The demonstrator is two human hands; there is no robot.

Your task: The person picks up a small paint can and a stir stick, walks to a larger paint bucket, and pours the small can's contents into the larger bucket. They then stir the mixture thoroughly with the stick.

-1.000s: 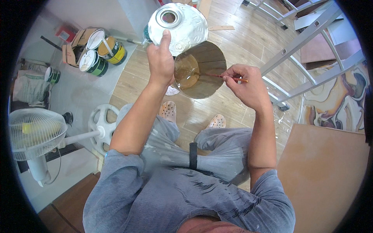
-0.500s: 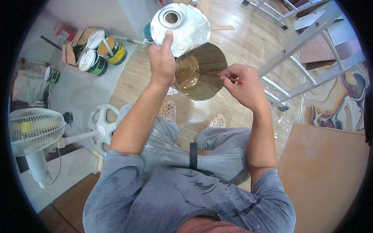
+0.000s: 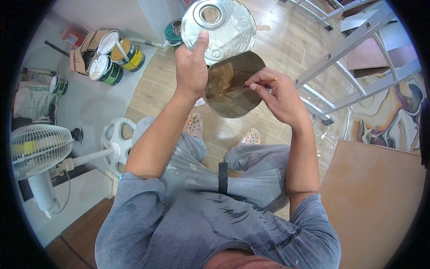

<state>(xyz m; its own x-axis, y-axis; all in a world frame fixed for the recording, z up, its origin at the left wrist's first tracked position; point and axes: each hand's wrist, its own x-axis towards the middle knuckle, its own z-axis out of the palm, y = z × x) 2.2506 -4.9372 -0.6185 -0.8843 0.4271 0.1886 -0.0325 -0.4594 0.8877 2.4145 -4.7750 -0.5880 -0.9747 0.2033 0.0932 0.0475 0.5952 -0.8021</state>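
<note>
My left hand (image 3: 191, 71) is closed on a large metal tin (image 3: 239, 101), its thumb lying over the silvery lid (image 3: 244, 33). That lid is folded back on the far side and has a round spout hole. Inside the tin, which tips toward me, there is some brownish liquid (image 3: 219, 76). My right hand (image 3: 273, 92) pinches a thin reddish-brown stick (image 3: 239, 87) over the tin's mouth. The stick's lower end reaches into the liquid, so its tip cannot be made out.
Paint buckets (image 3: 105, 69) and a cardboard box (image 3: 80, 58) stand at the left, with a white fan (image 3: 42, 145) nearer me. A green can (image 3: 171, 35) is behind the lid. An aluminium ladder (image 3: 345, 49) and a brown board (image 3: 371, 188) are on the right.
The tin and its lid have shifted slightly right in my left hand. My right hand has moved a little up and left, and the stick has swung to a different slant within the tin.
</note>
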